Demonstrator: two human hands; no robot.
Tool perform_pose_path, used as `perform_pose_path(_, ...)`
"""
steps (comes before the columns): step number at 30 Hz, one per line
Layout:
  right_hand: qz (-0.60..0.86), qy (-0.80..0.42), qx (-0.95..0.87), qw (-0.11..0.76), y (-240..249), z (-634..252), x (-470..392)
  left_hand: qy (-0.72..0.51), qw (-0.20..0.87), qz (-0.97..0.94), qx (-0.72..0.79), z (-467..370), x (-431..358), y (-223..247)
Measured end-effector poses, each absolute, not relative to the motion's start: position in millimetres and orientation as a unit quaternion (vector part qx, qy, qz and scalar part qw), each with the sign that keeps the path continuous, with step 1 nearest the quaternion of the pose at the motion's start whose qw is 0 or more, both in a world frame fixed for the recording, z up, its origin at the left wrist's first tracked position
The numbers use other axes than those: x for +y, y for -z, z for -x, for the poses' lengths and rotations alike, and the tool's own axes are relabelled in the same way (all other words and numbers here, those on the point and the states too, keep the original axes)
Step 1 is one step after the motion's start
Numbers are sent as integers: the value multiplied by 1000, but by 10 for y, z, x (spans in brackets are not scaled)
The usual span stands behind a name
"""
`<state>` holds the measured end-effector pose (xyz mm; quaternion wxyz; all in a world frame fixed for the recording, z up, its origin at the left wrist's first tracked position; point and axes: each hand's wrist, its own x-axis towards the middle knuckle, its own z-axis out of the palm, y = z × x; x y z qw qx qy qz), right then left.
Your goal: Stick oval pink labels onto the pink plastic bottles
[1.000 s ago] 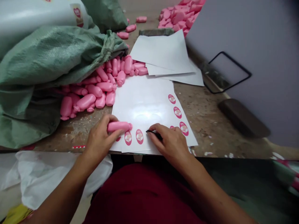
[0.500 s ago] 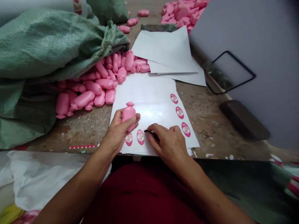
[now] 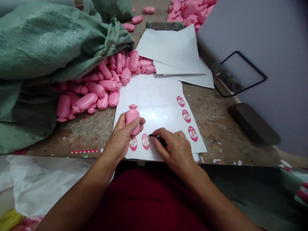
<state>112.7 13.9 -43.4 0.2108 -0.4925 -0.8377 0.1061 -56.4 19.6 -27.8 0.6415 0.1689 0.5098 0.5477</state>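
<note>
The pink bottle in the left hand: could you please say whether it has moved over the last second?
Yes: against the label sheet, the pink bottle has moved right and up the picture.

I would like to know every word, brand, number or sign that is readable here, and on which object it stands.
No text can be read with certainty.
Oval stickers on the white sheet: small print, too blurred.
Label at the top edge: cut off, unreadable.
Pink bottle in the left hand: no print visible.
</note>
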Motion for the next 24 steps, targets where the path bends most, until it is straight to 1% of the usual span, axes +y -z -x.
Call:
perform_pose_path(7, 493, -33, -846, 200, 415, -1122, 96, -552, 624, -194, 518, 543, 177, 290)
perform_pose_path(14, 503, -55, -843, 184, 439, -1062, 101, -549, 624, -210, 515, 545, 163, 307)
perform_pose_path(17, 498, -58, -843, 194, 445, -1047, 102, -552, 622, -208, 515, 545, 165, 310)
perform_pose_path(20, 495, -52, -842, 207, 433, -1060, 113, -553, 623, -206, 514, 541, 166, 305)
perform_pose_path(24, 490, -42, -850, 191, 418, -1090, 137, -554, 624, -205, 511, 537, 161, 298)
